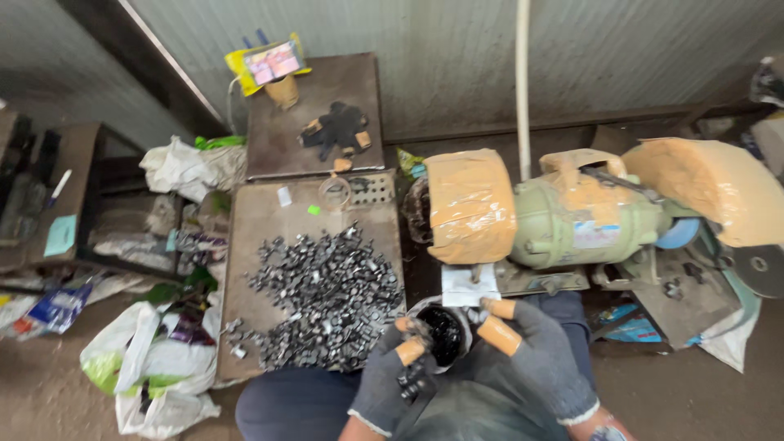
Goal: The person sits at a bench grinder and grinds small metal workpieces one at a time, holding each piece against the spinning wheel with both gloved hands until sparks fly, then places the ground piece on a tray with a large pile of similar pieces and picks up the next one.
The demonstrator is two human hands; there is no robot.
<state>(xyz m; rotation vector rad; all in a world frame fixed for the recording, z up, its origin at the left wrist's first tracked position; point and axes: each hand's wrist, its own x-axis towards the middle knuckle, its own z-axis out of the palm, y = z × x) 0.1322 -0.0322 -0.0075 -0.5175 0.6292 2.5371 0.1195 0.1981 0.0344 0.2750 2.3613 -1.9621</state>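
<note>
Holding round tin (442, 333) mouth-up, hands (535, 355)

Only one view is given, taken from a camera worn on the head and aimed steeply down and forward. The gloved left hand (392, 380) and right hand (543, 359) are seen close, at the bottom edge. The metal tray (261, 220) and the bench grinder (572, 216) are framed near the middle, and the corrugated wall (408, 41) is met along the top.

I see matt grey knit cloth on my hands (384, 384), shiny metal pieces (327, 298) left of them on a dull rusty tabletop (261, 216).
</note>
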